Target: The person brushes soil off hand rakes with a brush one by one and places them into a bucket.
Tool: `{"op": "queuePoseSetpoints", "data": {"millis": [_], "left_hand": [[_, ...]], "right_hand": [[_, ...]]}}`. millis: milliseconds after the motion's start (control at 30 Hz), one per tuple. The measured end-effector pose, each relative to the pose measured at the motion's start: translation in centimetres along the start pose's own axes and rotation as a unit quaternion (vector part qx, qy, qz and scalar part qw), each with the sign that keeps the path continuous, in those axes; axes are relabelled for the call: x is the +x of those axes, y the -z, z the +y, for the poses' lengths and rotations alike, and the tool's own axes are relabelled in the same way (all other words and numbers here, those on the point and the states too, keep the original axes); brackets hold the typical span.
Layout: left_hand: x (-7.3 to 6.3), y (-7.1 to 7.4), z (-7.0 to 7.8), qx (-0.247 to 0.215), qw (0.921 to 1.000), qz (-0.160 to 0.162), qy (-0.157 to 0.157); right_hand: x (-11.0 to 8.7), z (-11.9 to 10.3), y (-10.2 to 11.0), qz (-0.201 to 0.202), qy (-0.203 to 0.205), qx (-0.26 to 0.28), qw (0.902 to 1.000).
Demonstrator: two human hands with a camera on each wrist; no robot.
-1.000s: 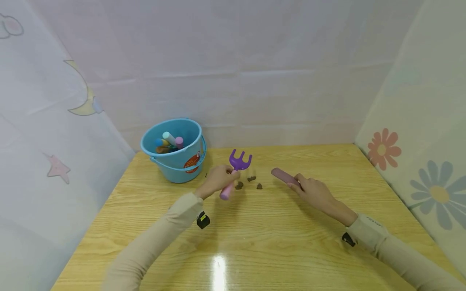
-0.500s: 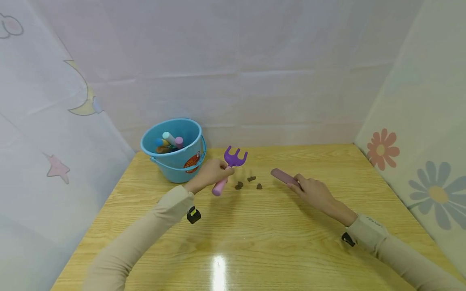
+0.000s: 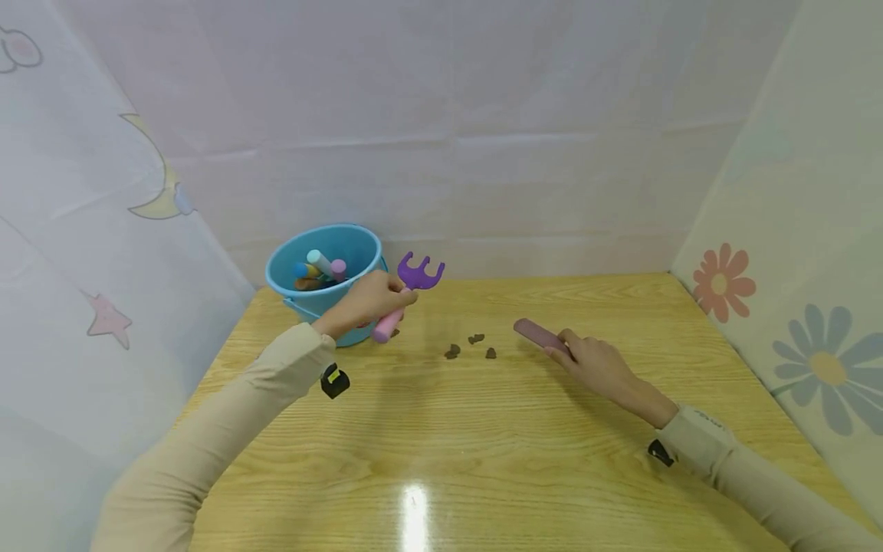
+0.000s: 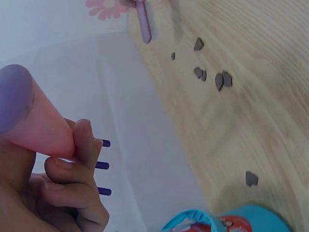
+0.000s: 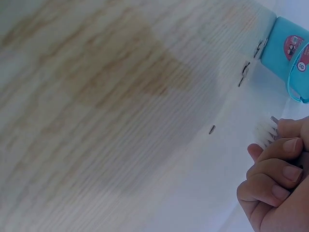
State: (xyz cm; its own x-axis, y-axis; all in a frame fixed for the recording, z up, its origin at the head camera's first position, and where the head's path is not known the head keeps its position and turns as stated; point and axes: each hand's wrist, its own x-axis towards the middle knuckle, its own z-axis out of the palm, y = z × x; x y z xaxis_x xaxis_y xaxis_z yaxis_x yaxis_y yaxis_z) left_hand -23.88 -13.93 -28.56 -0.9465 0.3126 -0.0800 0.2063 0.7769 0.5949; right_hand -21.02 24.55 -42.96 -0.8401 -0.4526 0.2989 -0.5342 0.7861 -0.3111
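Observation:
My left hand (image 3: 367,300) grips the pink handle of a toy garden fork (image 3: 420,274), its three purple tines pointing up and away. It is held in the air, overlapping the front right of a blue bucket (image 3: 355,245) in the head view. In the left wrist view, fingers and thumb wrap the handle (image 4: 46,123). On the right, my right hand (image 3: 596,366) holds a mauve brush (image 3: 539,334) over the table; pale bristles (image 5: 265,133) show past the fingers in the right wrist view. Small brown flakes (image 3: 452,352) lie between both hands.
Several tool handles (image 3: 320,262), mint, blue and pink among them, stick up inside the bucket. Another brown flake (image 4: 251,178) lies by the bucket. The wooden table (image 3: 483,429) ends at fabric walls (image 3: 524,199) behind and on both sides.
My left hand has lifted the toy fork away from the brown flakes and carried it left and back toward the bucket. The right hand with the brush has stayed put.

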Motion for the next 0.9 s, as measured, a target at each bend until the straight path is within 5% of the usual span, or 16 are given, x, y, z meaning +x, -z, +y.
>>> {"op": "queuePoseSetpoints", "data": {"millis": [600,900], "left_hand": [[-0.5,6.5,-1.0,-0.003,0.9985,0.022,0.051],[-0.2,8.3,-1.8,-0.008,0.9965,0.019,0.082]], "right_hand": [[0.4,0.4,0.8,-0.005,0.005,-0.005,1.0000],[0.2,0.5,1.0,-0.014,-0.006,-0.015,0.9998]]}}
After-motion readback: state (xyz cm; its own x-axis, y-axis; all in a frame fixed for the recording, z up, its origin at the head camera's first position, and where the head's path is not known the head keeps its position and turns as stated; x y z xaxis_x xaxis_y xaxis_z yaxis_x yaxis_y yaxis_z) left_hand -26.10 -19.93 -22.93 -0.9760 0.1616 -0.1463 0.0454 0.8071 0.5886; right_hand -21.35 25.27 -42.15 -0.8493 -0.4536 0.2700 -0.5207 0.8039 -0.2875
